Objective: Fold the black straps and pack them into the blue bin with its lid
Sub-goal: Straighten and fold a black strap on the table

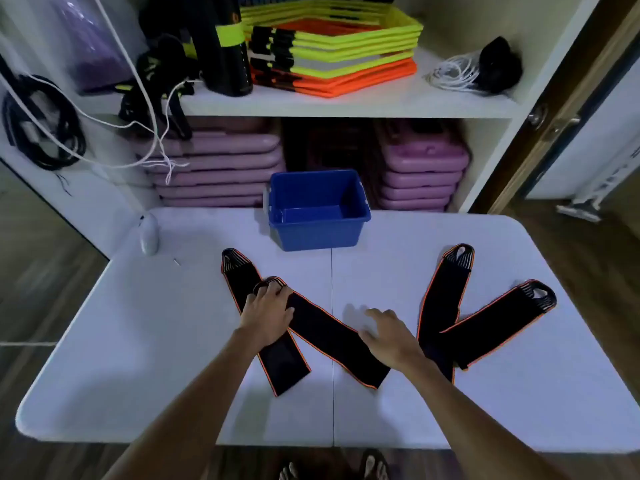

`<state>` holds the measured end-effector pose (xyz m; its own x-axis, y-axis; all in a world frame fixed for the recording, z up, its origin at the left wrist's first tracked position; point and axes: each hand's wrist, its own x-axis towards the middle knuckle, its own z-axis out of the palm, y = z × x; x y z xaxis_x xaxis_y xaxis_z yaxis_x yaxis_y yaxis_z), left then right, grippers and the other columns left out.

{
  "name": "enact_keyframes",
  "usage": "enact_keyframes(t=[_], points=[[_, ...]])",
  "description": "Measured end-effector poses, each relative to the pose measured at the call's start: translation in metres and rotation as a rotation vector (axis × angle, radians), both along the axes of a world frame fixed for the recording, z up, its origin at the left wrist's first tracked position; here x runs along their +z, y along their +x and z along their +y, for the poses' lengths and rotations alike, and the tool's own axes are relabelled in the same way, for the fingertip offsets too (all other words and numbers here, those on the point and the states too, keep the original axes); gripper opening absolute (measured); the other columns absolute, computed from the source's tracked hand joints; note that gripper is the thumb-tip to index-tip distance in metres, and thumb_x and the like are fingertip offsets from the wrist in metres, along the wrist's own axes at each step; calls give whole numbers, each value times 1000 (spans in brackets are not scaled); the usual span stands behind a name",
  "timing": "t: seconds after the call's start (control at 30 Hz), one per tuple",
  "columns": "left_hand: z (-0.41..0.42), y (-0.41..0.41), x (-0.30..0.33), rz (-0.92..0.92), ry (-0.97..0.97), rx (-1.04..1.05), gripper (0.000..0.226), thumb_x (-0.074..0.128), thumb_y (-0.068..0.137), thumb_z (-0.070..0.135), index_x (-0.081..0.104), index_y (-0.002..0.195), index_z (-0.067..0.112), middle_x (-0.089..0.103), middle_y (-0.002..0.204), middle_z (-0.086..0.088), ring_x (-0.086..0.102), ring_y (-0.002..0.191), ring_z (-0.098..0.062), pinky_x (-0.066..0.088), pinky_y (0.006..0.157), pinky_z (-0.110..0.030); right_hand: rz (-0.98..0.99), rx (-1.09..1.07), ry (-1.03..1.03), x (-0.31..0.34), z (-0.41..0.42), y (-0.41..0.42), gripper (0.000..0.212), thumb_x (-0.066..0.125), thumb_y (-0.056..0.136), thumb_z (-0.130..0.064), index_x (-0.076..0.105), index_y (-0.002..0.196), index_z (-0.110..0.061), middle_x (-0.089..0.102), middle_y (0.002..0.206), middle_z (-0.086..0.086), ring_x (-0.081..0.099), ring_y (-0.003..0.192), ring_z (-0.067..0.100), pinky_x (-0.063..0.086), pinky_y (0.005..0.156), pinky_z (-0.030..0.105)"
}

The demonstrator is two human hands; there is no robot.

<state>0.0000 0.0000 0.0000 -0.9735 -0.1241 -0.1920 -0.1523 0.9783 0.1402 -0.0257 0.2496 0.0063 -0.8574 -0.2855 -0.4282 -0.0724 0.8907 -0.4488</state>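
On the white table, one black strap is gripped by the left hand; the right hand is held open above it.

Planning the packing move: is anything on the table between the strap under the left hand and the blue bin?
Nothing visible blocks it. The left hand rests on the strap, and only bare table lies between it and the open, empty blue bin.

no readable text, labels, brands, numbers, signs
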Motion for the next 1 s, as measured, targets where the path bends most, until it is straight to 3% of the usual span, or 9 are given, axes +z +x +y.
enact_keyframes(t=[0.13, 0.23, 0.33, 0.5, 0.83, 1.0], points=[[-1, -6, -17, 156, 69, 213, 49, 57, 88, 24, 42, 132, 12, 35, 139, -14, 34, 126, -34, 40, 97, -47, -23, 19, 221, -11, 5, 4, 45, 47, 94, -37, 37, 135, -20, 44, 123, 8, 47, 115, 30, 42, 74, 35], [-13, -17, -28, 103, 178, 378, 52, 57, 89, 17, 37, 137, 12, 32, 137, -18, 35, 121, -39, 41, 97, -50, -70, -6, 270, -19, 7, 6, 35, 48, 94, -30, 40, 125, -16, 44, 119, 8, 50, 109, 30, 41, 70, 35], [-28, -31, -38, 58, 258, 425, 52, 55, 91, 11, 36, 139, 12, 38, 130, -22, 41, 116, -42, 44, 94, -51, -118, -42, 223, -28, 10, 6, 26, 48, 92, -23, 42, 116, -14, 49, 112, 8, 58, 99, 30, 45, 70, 35], [-37, -51, -47, 153, 225, 436, 43, 52, 86, -1, 49, 128, 9, 58, 107, -20, 58, 98, -40, 49, 79, -46, -141, -85, 135, -37, 8, 7, 14, 43, 89, -9, 43, 102, -12, 55, 95, 7, 57, 84, 26, 44, 63, 32], [-71, -64, -39, 448, 356, 537, 41, 41, 75, -15, 58, 106, 6, 52, 107, -16, 55, 90, -35, 51, 77, -45, -135, -140, -135, -31, -25, -3, 20, 51, 88, -7, 61, 104, -16, 59, 103, -2, 58, 88, 16, 45, 71, 23], [-121, -68, -38, 492, 359, 565, 39, 43, 75, -16, 62, 103, 5, 53, 104, -19, 58, 88, -38, 50, 80, -41, -142, -98, -260, -29, -67, 0, 21, 55, 86, -9, 66, 102, -16, 62, 91, -7, 63, 83, 13, 49, 72, 24]])
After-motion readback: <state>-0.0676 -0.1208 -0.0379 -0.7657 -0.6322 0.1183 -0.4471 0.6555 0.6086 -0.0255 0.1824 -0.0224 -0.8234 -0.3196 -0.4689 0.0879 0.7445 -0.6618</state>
